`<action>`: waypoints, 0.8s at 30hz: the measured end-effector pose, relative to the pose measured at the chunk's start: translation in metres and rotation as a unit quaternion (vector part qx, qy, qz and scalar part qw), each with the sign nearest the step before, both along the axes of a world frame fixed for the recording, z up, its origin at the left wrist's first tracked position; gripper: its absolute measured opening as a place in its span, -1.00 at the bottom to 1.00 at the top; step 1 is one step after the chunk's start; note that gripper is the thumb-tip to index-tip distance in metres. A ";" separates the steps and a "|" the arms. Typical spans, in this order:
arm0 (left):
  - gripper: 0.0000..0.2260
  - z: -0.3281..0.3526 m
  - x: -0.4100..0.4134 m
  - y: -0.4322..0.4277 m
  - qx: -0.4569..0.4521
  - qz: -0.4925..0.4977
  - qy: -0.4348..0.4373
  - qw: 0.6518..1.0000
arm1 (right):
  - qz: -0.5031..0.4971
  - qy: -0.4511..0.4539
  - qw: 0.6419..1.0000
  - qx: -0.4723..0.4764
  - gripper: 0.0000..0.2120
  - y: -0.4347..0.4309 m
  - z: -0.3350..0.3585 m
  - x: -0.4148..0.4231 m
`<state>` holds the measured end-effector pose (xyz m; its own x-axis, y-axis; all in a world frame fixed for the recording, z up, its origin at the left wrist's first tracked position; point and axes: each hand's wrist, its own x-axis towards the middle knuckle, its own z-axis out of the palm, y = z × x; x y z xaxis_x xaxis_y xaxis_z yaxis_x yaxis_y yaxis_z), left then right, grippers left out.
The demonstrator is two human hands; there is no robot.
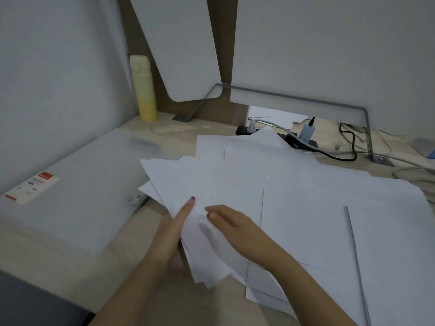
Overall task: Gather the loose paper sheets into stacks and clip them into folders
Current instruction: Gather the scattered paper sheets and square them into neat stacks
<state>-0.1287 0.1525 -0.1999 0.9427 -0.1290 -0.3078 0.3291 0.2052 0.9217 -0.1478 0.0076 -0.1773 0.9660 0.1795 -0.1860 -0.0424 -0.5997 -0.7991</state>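
Observation:
A fanned bundle of white paper sheets (pixel 186 184) is held up in the middle of the desk. My left hand (pixel 175 231) grips its near left edge, thumb lying on top and fingers hidden beneath. My right hand (pixel 231 225) rests on the bundle beside it, fingers reaching in under a lifted sheet. More loose sheets (pixel 317 208) lie spread over the desk to the right. A translucent grey folder (pixel 77 191) with a red-and-white label lies flat on the left, its metal clip (pixel 135 199) at the edge nearest the bundle.
A yellow bottle (pixel 144 90) stands at the back left against the partition. A power strip (pixel 299 140) with plugs and cables lies behind the papers. A thin grey binder bar (pixel 355 257) lies on the sheets at right. A dark object (pixel 35 302) fills the near left corner.

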 end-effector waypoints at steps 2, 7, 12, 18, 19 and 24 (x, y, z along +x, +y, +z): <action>-0.68 -0.004 0.010 -0.005 0.117 0.029 -0.061 0.991 | -0.065 -0.036 0.997 -0.018 -0.66 -0.018 -0.003 0.004; -0.32 -0.004 0.051 -0.008 0.158 -0.028 -0.054 0.986 | -0.182 -0.078 0.966 -0.168 -0.62 -0.080 -0.025 0.007; -0.70 0.014 0.085 -0.022 0.131 -0.070 0.029 0.988 | -0.219 -0.029 0.943 -0.249 -0.54 -0.112 -0.037 0.001; -0.77 0.013 0.110 -0.031 0.144 -0.051 0.080 0.985 | -0.209 -0.050 0.944 -0.251 -0.50 -0.115 -0.054 -0.004; -0.74 0.012 0.112 -0.029 0.144 -0.056 0.082 0.985 | -0.211 -0.054 0.943 -0.250 -0.50 -0.115 -0.055 -0.004; -0.71 0.013 0.110 -0.025 0.088 -0.081 0.071 0.990 | -0.221 -0.071 0.942 -0.243 -0.51 -0.115 -0.059 -0.004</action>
<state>-0.0185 0.1276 -0.1868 0.8595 -0.2080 -0.4669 0.4733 -0.0214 0.8807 -0.1519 -0.1075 -0.2366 0.9475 -0.3198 -0.0064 -0.2881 -0.8445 -0.4515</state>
